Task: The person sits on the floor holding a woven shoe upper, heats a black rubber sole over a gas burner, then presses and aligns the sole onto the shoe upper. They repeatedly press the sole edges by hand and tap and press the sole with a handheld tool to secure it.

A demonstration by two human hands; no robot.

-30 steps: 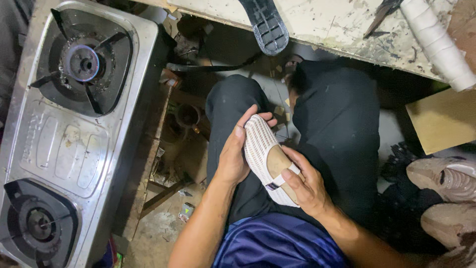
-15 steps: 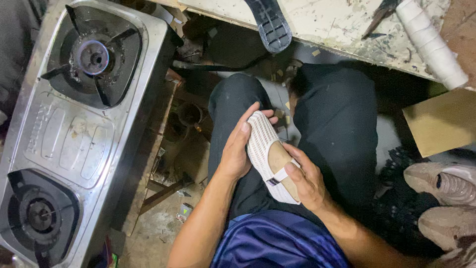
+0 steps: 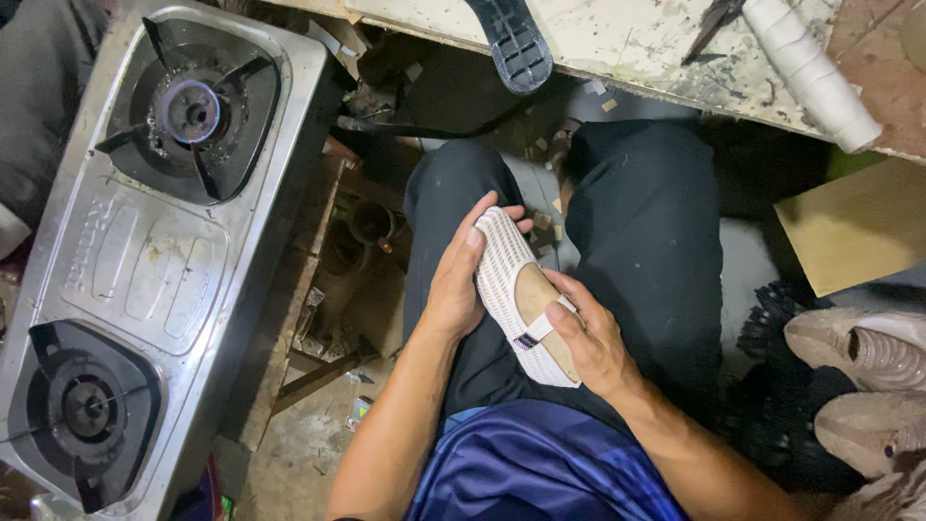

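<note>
Head view: both hands clamp a white mesh shoe upper [image 3: 516,294] over the lap, left hand [image 3: 453,280] cupping its toe, right hand [image 3: 588,338] pressing the tan insole; seating it needs firm thumb pressure.

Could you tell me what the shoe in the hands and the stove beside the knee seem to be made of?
Shoe: looks like white knitted or woven fabric, ribbed and matt; the tan insole could be leather or foam. Stove: looks like stainless steel, a dull sheen with stains, with dark metal pan supports.
</note>
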